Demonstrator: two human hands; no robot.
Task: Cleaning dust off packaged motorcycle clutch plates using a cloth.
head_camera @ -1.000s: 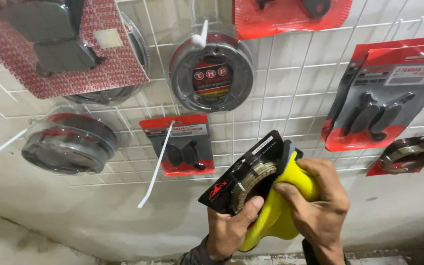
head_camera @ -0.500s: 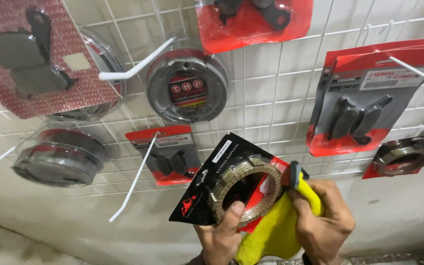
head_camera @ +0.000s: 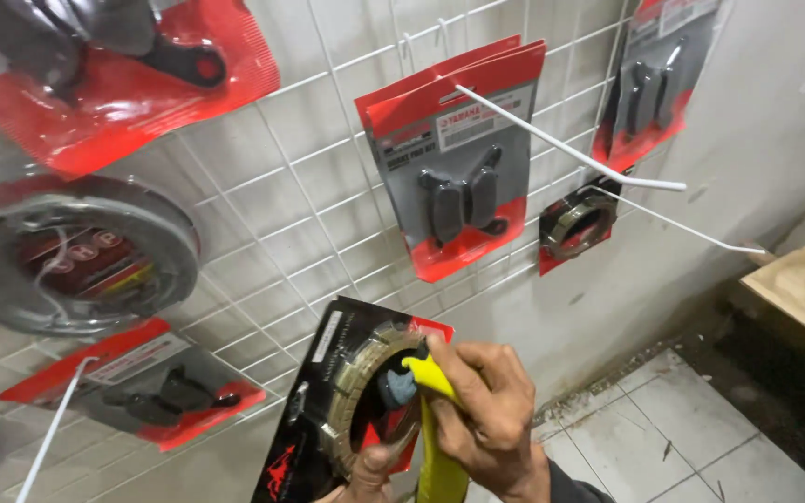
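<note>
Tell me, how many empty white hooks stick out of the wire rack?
3. One long hook passes in front of the middle red pack, a second sits lower right, a third at lower left. Packs may hide others.

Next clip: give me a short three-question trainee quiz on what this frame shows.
1. True or false: the right hand presses a yellow cloth against the packaged ring part.
2. What holds the red blister packs on the wall?
A. a wire grid
B. a wooden shelf
C. a magnet strip
3. Fill in: the left hand grips the package at its ____ edge.

Key: 1 true; 2 A, the wire grid; 3 lower.
</note>
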